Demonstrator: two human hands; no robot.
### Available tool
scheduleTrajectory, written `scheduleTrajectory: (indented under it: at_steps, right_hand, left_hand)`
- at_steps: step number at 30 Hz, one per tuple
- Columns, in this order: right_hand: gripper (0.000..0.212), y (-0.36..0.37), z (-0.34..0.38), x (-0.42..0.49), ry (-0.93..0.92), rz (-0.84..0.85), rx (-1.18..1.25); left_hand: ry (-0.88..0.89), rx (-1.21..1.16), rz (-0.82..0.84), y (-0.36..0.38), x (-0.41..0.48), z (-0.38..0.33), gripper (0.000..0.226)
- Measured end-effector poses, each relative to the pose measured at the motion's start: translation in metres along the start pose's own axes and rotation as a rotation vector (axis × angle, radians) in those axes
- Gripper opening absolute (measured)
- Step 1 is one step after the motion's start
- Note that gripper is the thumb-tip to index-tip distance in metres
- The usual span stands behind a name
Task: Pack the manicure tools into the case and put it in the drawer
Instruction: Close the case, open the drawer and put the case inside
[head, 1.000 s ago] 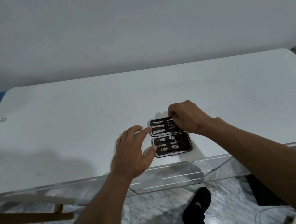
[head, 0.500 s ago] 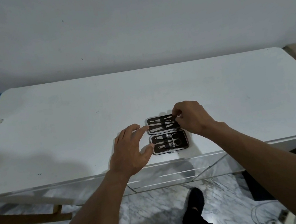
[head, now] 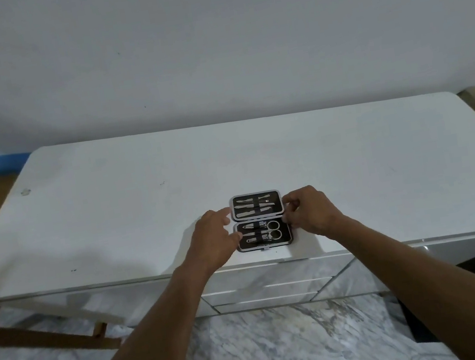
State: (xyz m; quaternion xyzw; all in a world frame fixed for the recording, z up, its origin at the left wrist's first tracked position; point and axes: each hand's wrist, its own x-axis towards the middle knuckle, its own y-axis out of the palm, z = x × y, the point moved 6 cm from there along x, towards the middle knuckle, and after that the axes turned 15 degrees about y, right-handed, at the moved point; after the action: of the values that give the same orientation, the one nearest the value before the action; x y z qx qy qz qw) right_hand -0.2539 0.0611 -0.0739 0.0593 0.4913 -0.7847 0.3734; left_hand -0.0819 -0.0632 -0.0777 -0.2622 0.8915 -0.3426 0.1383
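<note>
**Case open flat, a hand at each side**

Case point(head: 257, 207) lies open near the counter's point(head: 354, 177) front edge, centre. Black lining, silver tools point(head: 258, 233) strapped in both halves. Left hand point(head: 213, 242) has straight fingers touching the left rim. Right hand point(head: 310, 213) is curled, pinching the right rim. A second ago it covered the far half.

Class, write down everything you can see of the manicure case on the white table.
The case lies open and flat near the front edge of the table, its two rounded halves hinged one behind the other. Pale rims frame black lining; a dark strap across each half holds silvery tools, with scissors in the near half. A small tab juts from the near edge. Fingertips of the left hand touch its left side; curled fingers of the right hand grip its right edge.
</note>
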Motion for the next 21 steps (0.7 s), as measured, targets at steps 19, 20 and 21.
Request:
scheduleTrajectory:
  at_steps: [19,20,21]
  right_hand:
    - [0.032,0.006,-0.017,-0.007,0.11,-0.05,0.346]
    - [0.038,0.007,-0.019,-0.01,0.126,-0.049,0.376]
    - [0.044,0.008,-0.021,-0.011,0.136,-0.047,0.414]
  left_hand:
    - [-0.218,-0.372,-0.168,0.002,0.008,0.015,0.047]
    - [-0.226,-0.377,-0.168,0.003,0.007,0.015,0.044]
    - [-0.23,-0.383,-0.17,0.003,0.007,0.014,0.043]
